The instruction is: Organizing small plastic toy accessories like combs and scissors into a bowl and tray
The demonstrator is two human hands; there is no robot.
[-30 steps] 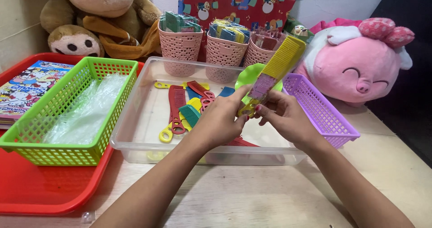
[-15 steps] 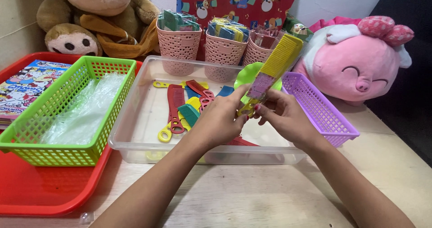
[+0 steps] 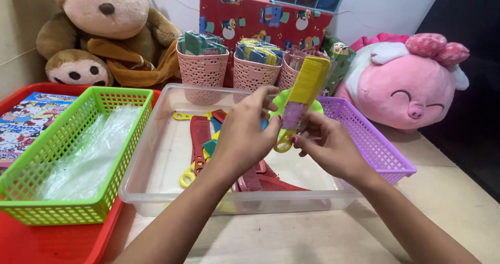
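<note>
A yellow comb (image 3: 304, 95) in a clear sleeve with a purple card is held upright over the clear plastic bin (image 3: 156, 154), with its teeth turned toward the pink baskets behind. The left hand (image 3: 245, 136) is closed lightly on the lower part of the comb, fingertips at the card, while the right hand (image 3: 328, 147) pinches the ringed handle end from the other side, so the comb is gripped between both. Compared with half a second earlier, the two hands are seen raised a little and closer to the camera, and the comb is stood more nearly vertical; the grip itself is unchanged. In the bin below, loose combs (image 3: 200, 139) — red, yellow and teal — are left lying on the bottom, with a light green one partly hidden behind the hands. A purple basket (image 3: 385, 149) is set just beside the bin on the right, and a green basket (image 3: 57, 154) holding clear plastic bags (image 3: 88, 160) is rested on a red tray (image 3: 47, 238) on the left. Three pink baskets (image 3: 203, 71) of packed combs are lined up behind the bin, flanked by a stuffed monkey (image 3: 109, 19) and a pink plush pig (image 3: 411, 87), all on the table (image 3: 291, 238).
</note>
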